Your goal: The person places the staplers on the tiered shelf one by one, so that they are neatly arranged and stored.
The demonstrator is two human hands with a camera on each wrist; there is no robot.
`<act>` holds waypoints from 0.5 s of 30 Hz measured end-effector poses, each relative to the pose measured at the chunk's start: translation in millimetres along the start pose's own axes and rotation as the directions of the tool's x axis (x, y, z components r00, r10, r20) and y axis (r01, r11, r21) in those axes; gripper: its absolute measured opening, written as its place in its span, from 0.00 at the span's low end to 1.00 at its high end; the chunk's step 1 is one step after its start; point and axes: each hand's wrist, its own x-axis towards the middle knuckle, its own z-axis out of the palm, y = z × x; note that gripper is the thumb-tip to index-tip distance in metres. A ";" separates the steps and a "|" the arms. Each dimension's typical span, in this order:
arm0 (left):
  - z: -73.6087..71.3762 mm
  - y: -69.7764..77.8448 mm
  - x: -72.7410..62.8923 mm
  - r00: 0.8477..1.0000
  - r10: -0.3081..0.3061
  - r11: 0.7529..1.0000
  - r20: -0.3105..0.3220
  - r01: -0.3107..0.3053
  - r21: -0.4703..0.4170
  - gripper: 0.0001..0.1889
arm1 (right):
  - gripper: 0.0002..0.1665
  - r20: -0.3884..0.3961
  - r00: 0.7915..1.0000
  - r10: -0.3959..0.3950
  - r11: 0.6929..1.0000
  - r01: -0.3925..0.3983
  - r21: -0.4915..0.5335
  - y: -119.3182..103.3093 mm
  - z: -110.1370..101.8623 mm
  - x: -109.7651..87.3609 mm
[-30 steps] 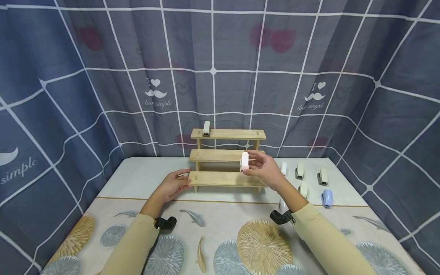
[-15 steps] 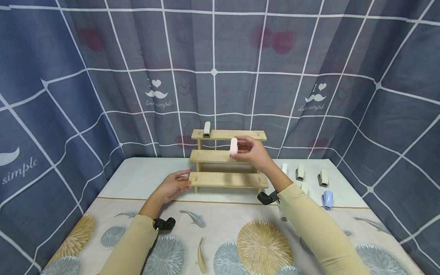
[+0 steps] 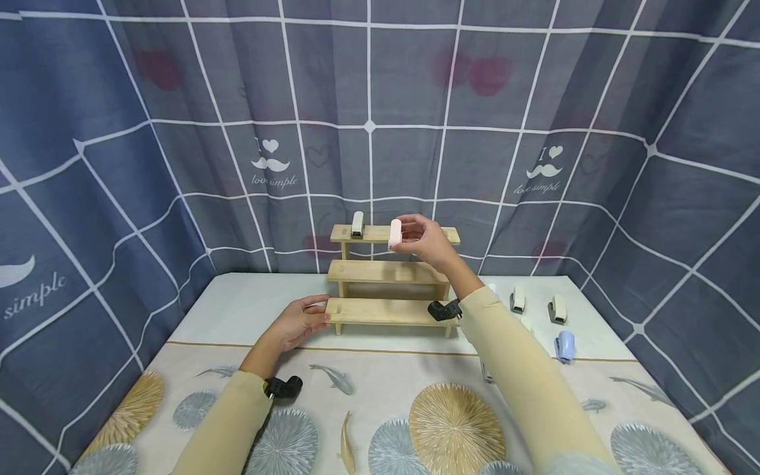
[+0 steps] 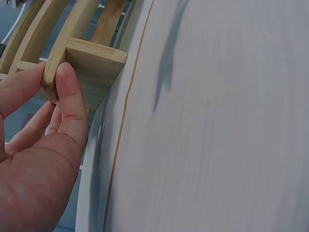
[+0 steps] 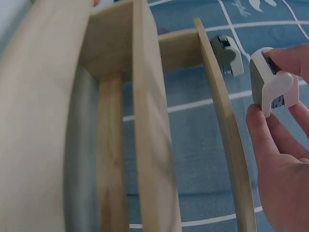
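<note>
My right hand [image 3: 429, 244] holds a small pale pink hole punch [image 3: 394, 233] upright, raised by the top step of a three-tier wooden shelf [image 3: 380, 309]. In the right wrist view, thumb and fingertips pinch the punch [image 5: 264, 84] at its sides, its dark base facing the top board. A pale green punch [image 3: 357, 225] stands on the left part of that top step, left of the pink one. My left hand [image 3: 295, 323] grips the left end of the lowest step; the left wrist view shows the thumb and fingers pinching the board's end [image 4: 55, 55].
On the table right of the shelf stand several more punches, among them a pale green one [image 3: 518, 300], another pale green one [image 3: 557, 309] and a blue one [image 3: 565, 346]. My right sleeve [image 3: 522, 376] partly hides others. A checked curtain [image 3: 410, 158] hangs behind the shelf.
My right hand has carried the pink hole punch up and left, from before the middle step to the top step. My left hand has stayed on the lowest step.
</note>
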 end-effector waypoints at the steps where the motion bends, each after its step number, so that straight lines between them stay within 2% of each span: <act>1: 0.0 0.0 0.0 1.000 -0.001 1.000 -0.002 0.001 0.003 0.34 | 0.40 -0.003 1.000 0.002 1.000 -0.002 -0.008 0.9 -1.3 3.1; 15: 1.4 2.0 -0.7 1.000 -0.023 1.000 -0.011 0.023 -0.012 0.35 | 0.42 0.017 0.999 0.045 0.998 -0.044 -0.037 5.1 -10.7 35.2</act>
